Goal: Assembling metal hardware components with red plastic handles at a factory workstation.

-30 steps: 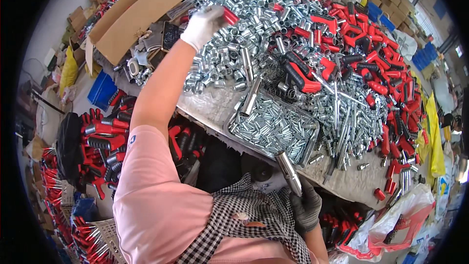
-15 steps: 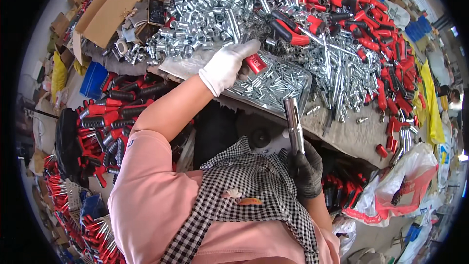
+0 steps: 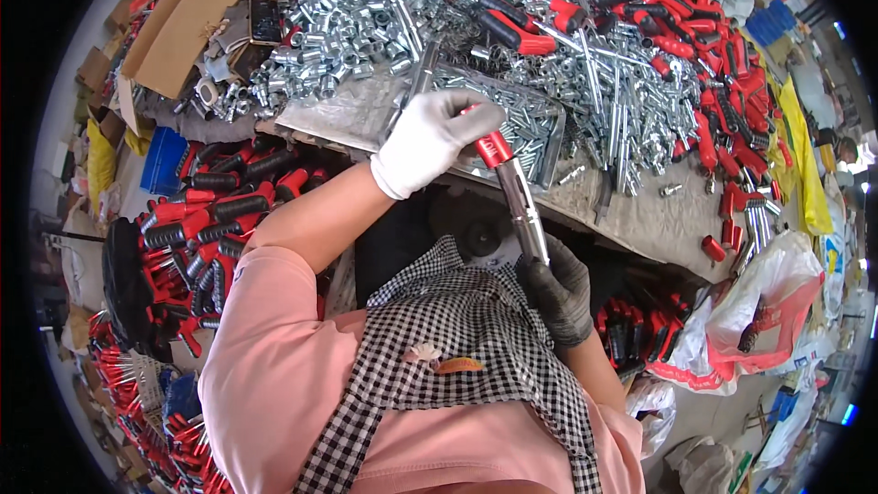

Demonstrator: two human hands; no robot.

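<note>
My left hand (image 3: pixel 434 137), in a white glove, is closed around a short red sleeve (image 3: pixel 494 149). The sleeve meets the upper end of a shiny metal tube (image 3: pixel 522 210); whether it sits over or against the tube I cannot tell. My right hand (image 3: pixel 560 289), in a dark grey glove, grips the tube's lower end. The tube slants in front of my checked apron, just off the table's near edge. Behind my left hand lies a shallow metal tray (image 3: pixel 551 157) holding many small metal pins (image 3: pixel 521 119).
Piles of silver metal collars (image 3: pixel 366 14), thin metal rods (image 3: pixel 622 110) and red-black handles (image 3: pixel 722 64) cover the table (image 3: pixel 654 229). More red-black handles (image 3: pixel 224 210) are heaped at the left. A white-red plastic bag (image 3: pixel 768 302) hangs at the right.
My left hand has brought the red sleeve down from over the tray to the tube's upper end. The tube has tilted leftward and moved slightly left and down.
</note>
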